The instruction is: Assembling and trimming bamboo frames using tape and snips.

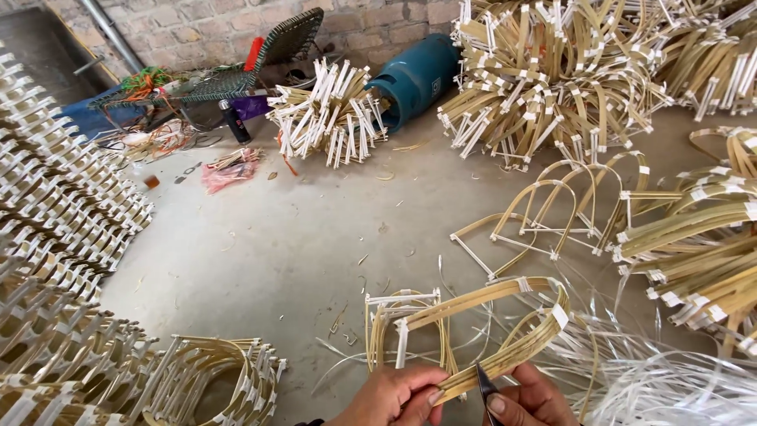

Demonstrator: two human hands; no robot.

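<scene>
Left hand (394,394) pinching end of bent bamboo strip bundle (505,331), low on concrete floor (284,244). Right hand (530,401) closed on dark blade (486,386), touching bundle. Blue gas cylinder (414,79) far beyond bundle; loose white strips (670,386) just right of it.

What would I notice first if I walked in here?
Heaps of bent bamboo arches taped in white pile up along the back and right, with stacked rows filling the left side. A blue gas cylinder lies on its side by the brick wall. At the bottom, the left hand and right hand hold a bamboo hoop beside a small dark blade.
</scene>
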